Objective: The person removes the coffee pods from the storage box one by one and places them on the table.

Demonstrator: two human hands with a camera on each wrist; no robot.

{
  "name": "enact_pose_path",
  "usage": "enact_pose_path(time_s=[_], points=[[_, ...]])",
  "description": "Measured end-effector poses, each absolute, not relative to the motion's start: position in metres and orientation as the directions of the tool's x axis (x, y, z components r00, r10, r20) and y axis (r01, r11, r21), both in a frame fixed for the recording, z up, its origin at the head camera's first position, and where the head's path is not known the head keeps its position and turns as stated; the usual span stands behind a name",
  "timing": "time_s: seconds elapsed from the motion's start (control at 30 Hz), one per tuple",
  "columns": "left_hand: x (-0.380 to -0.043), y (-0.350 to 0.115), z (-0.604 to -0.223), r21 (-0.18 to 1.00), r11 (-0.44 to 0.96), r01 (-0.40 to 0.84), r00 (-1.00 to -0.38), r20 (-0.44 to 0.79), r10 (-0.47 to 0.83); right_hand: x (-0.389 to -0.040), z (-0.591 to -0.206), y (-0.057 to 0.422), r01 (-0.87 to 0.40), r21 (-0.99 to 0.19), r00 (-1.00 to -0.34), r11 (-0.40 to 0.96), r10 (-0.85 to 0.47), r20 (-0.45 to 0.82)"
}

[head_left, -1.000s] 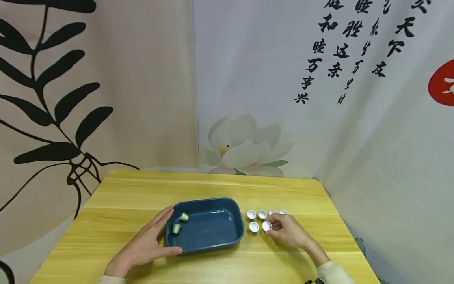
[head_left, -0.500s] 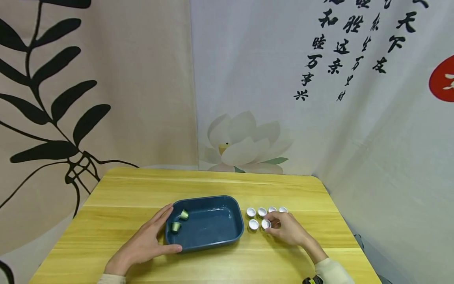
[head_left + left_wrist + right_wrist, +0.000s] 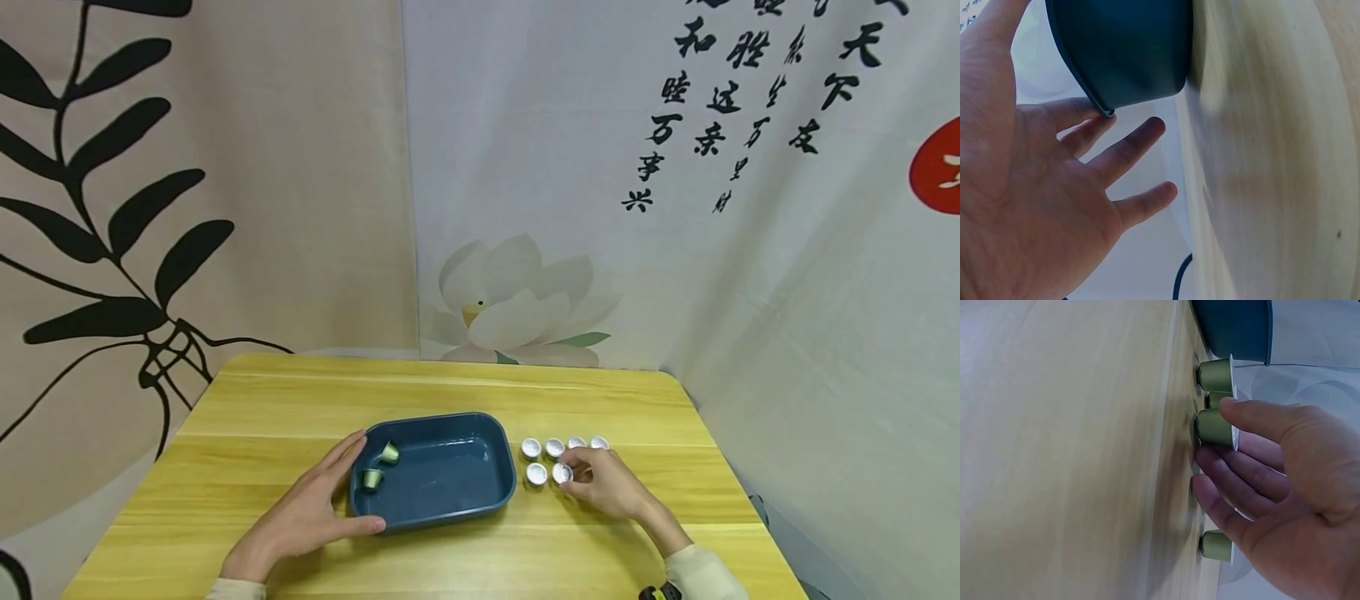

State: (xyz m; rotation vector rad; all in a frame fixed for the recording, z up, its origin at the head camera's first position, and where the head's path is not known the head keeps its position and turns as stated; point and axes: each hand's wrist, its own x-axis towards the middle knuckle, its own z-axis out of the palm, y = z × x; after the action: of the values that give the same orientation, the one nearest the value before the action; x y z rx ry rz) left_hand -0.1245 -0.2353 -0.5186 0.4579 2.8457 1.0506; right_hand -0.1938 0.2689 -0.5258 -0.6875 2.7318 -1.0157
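My left hand (image 3: 303, 508) spreads its fingers and thumb along the left end of a dark blue rectangular tray (image 3: 438, 527), touching its rim. In the left wrist view, the fingers of the left hand (image 3: 1054, 181) are fairly straight at the tray's rim (image 3: 1112, 113). Two green coffee capsules, an upper one (image 3: 389, 453) and a lower one (image 3: 372, 479), lie on their sides in the tray's left part. My right hand (image 3: 611, 486) pinches a coffee capsule (image 3: 561, 474) between thumb and fingers. In the right wrist view, this green capsule (image 3: 1215, 427) has its white lid facing up.
Beside the held capsule stands another coffee capsule (image 3: 536, 475), lid up. Several more capsules (image 3: 531, 448) stand in a row behind, partly hidden by the right hand. All are on a yellow wooden table (image 3: 450, 387), with printed cloth hangings (image 3: 525, 167) behind it.
The head view has shifted slightly, then settled. Both hands keep their places: the left at the tray, the right on the coffee capsule.
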Motion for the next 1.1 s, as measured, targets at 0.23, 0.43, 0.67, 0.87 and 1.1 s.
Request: enact_pose_path(time_s=[0.23,0.43,0.67,0.87,1.1], points=[[-0.1247,-0.2355,-0.5188,0.644,0.723,0.25,-0.953,0.032,0.301,-0.1945,-0.5264,0.2688,-0.372,-0.647,-0.883,0.666,-0.468,0.026],[-0.1246,-0.2356,-0.5186,0.648,0.719,0.251,-0.952,0.029,0.306,-0.1949,-0.5273,0.2696,-0.375,-0.651,-0.882,0.66,-0.47,0.031],[-0.1236,-0.2348,-0.5168,0.651,0.716,0.252,-0.952,0.035,0.303,-0.1939,-0.5269,0.2704,-0.364,-0.68,-0.883,0.636,-0.468,0.034],[-0.1239,-0.235,-0.5162,0.653,0.715,0.25,-0.952,0.03,0.306,-0.1937,-0.5263,0.2731,-0.332,-0.712,-0.89,0.618,-0.456,0.019],[-0.124,-0.2352,-0.5174,0.653,0.716,0.248,-0.951,0.024,0.309,-0.1913,-0.5234,0.2777,-0.321,-0.729,-0.885,0.604,-0.466,0.004]])
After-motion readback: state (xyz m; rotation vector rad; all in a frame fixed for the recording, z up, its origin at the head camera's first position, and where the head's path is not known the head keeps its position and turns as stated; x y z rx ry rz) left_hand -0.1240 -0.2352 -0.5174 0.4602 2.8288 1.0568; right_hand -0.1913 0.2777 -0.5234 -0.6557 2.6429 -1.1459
